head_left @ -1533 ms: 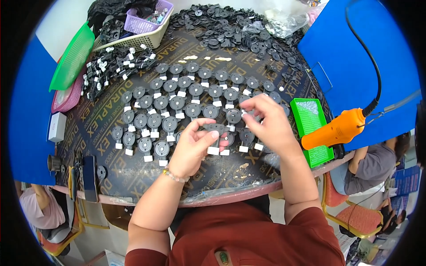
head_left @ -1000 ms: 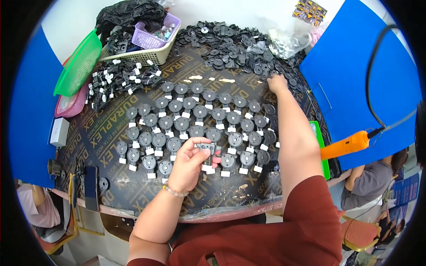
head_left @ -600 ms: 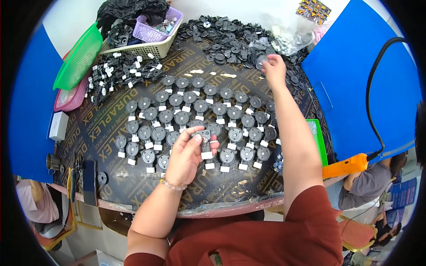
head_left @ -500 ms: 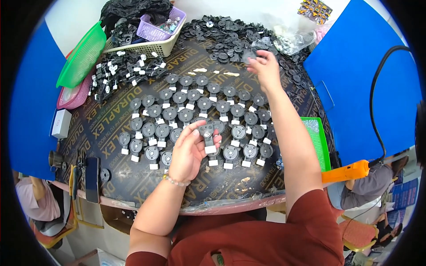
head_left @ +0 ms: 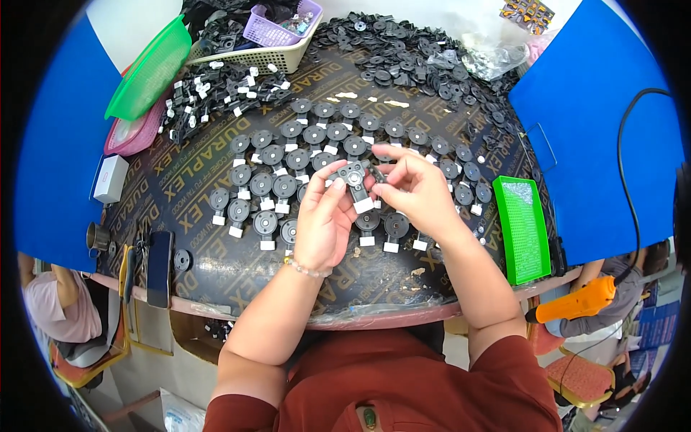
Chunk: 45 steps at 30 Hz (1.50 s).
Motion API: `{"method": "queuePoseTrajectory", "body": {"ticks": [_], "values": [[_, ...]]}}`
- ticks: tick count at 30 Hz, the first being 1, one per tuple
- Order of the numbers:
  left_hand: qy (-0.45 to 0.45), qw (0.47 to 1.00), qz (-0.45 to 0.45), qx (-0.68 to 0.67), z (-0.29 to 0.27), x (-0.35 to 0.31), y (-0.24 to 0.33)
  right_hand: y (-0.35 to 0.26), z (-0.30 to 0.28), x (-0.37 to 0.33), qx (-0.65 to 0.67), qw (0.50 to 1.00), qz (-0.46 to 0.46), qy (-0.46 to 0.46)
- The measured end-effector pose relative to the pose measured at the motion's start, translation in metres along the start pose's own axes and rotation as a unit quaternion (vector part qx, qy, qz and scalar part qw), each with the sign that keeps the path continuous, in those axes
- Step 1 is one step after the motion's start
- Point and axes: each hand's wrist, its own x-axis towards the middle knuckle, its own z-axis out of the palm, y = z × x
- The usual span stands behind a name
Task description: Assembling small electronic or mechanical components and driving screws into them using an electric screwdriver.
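Note:
Over the middle of the table, my left hand [head_left: 324, 229] grips a black plastic part [head_left: 353, 177] with a round metal centre and a white block at its lower end. Close on its right, my right hand [head_left: 423, 197] pinches a small black disc [head_left: 377, 175], tilted almost edge-on. Whether the disc touches the part I cannot tell. Beneath and around both hands stand rows of assembled pieces [head_left: 283, 186], each a black disc over a white block; my hands cover some of them.
Loose black discs [head_left: 410, 61] are heaped at the back, black-and-white parts [head_left: 216, 97] at the back left near a cream basket [head_left: 295, 56]. A green tray [head_left: 524, 230] stands right, beside an orange-handled tool [head_left: 576, 299]. A phone [head_left: 160, 268] lies front left.
My right hand has come back from the disc heap to my left hand, bringing a black disc. The part in my left hand has risen slightly in view. The whole view has shifted a little.

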Motion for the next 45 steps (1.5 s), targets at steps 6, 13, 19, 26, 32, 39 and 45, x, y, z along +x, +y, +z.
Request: {"method": "queuePoseTrajectory", "body": {"ticks": [6,13,19,26,32,39,45], "values": [[-0.005,0.998,-0.051,-0.022,-0.002,0.000,0.000,0.004,-0.009,-0.020,-0.129,0.990,-0.046,-0.024],[-0.002,0.996,-0.087,-0.024,-0.005,0.001,-0.002,-0.003,-0.020,-0.027,-0.173,0.981,-0.069,-0.061],[-0.013,0.995,-0.096,-0.007,-0.001,0.000,0.000,-0.012,-0.026,-0.028,-0.218,0.967,-0.120,-0.061],[-0.056,0.989,-0.130,0.049,-0.002,-0.004,-0.007,-0.011,-0.007,-0.032,-0.291,0.940,-0.170,0.058],[-0.043,0.987,-0.149,0.041,0.001,-0.006,-0.007,-0.009,-0.005,-0.032,-0.314,0.930,-0.185,0.053],[-0.053,0.984,-0.114,0.127,0.005,-0.012,-0.005,-0.018,-0.001,-0.036,-0.394,0.895,-0.205,0.036],[-0.024,0.982,-0.115,0.150,0.008,-0.012,-0.004,-0.015,-0.001,-0.036,-0.380,0.900,-0.212,0.035]]}}
